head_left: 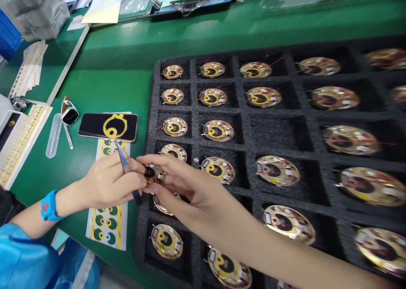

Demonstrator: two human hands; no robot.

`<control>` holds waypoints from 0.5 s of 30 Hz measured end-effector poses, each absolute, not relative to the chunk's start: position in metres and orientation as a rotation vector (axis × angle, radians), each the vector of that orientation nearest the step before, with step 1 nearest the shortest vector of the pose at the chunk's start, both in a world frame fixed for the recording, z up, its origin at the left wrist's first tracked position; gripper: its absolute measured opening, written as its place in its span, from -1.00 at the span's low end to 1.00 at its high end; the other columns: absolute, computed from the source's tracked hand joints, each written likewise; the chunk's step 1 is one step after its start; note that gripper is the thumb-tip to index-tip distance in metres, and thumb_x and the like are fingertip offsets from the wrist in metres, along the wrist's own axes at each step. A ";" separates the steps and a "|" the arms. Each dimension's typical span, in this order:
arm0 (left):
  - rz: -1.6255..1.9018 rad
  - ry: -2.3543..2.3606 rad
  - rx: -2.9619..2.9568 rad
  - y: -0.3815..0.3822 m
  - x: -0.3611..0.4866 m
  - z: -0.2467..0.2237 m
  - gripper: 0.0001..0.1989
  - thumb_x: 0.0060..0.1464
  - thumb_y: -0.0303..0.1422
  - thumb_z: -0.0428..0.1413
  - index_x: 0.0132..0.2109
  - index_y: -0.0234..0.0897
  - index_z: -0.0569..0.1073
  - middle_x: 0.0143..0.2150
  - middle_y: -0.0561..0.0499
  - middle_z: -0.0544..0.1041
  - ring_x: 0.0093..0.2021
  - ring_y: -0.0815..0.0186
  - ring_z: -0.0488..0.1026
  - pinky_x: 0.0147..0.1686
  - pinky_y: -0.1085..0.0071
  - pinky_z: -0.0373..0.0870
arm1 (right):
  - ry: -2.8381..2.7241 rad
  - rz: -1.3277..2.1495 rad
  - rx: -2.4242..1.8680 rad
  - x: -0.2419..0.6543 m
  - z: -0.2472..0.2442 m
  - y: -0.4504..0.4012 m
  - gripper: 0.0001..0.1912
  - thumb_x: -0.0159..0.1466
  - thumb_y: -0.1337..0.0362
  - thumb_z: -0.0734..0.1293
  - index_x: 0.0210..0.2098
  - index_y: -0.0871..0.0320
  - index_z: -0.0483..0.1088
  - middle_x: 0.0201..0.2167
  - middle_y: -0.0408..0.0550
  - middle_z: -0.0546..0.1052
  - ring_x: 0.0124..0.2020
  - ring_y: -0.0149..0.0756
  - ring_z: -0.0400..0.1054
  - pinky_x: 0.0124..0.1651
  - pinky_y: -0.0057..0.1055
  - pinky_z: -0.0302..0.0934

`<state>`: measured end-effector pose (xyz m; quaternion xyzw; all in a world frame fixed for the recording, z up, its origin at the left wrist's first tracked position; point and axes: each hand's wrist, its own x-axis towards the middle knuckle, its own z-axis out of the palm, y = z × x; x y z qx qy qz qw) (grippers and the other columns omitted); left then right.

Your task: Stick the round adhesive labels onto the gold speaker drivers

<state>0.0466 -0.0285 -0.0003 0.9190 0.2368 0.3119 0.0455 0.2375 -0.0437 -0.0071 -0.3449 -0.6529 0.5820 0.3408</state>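
Right forearm (285, 255) crosses in close; right hand (187, 187) pinches a small gold disc (154, 174) at its edge, lifted near the left hand (109, 179), closed on steel tweezers (122, 159) to bring them alongside, over a black foam tray (149, 128) of matching discs (218, 130) on the green table (95, 90).

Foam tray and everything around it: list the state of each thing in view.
Left hand, pinching metal tweezers
Right hand, holding a gold disc above the foam tray
Other gold discs, lying in most tray cells
Watch, lying on the green mat
Black panel, lying flat, yellow ring symbol showing
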 end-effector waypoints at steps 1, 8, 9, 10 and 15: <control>0.982 0.733 2.739 -0.030 0.047 -0.001 -0.85 0.22 -0.47 0.05 -0.35 -0.24 0.30 -0.42 0.00 0.56 -0.46 0.38 0.45 -0.35 0.42 0.42 | -1.591 1.607 -0.877 0.237 -0.006 -0.042 -0.72 0.27 0.45 0.19 -0.05 0.09 0.31 -0.40 -0.16 0.54 -0.37 -0.36 0.52 -0.30 -0.44 0.47; 1.185 0.873 2.446 -0.036 0.055 0.000 -0.78 0.07 -0.55 0.15 -0.38 -0.21 0.26 -0.44 0.06 0.55 -0.47 0.39 0.47 -0.38 0.39 0.40 | -1.165 1.933 -0.832 0.235 -0.006 -0.031 -0.78 0.13 0.39 0.40 -0.22 0.10 0.39 -0.38 -0.23 0.51 -0.50 -0.51 0.43 -0.42 -0.59 0.40; 1.221 0.889 2.397 -0.036 0.054 0.001 -0.80 0.06 -0.54 0.17 -0.36 -0.22 0.29 -0.43 0.05 0.55 -0.46 0.38 0.48 -0.36 0.38 0.41 | -1.126 1.963 -0.848 0.236 -0.006 -0.030 -0.76 0.12 0.36 0.43 -0.23 0.10 0.38 -0.38 -0.23 0.52 -0.47 -0.50 0.46 -0.41 -0.59 0.41; 1.258 0.910 2.340 -0.035 0.052 0.001 -0.83 0.06 -0.54 0.19 -0.33 -0.24 0.34 -0.41 0.04 0.56 -0.44 0.38 0.49 -0.35 0.38 0.42 | -1.091 1.984 -0.873 0.237 -0.006 -0.028 -0.74 0.11 0.33 0.46 -0.23 0.10 0.38 -0.37 -0.22 0.53 -0.44 -0.48 0.49 -0.39 -0.59 0.42; 1.330 1.106 1.975 -0.029 0.030 0.006 -0.76 0.24 -0.45 0.09 0.04 -0.22 0.46 -0.33 0.01 0.57 -0.38 0.39 0.48 -0.39 0.46 0.39 | -1.122 1.862 -0.982 0.240 -0.004 -0.021 -0.76 0.10 0.27 0.46 -0.27 0.11 0.37 -0.41 -0.19 0.53 -0.46 -0.43 0.46 -0.48 -0.56 0.34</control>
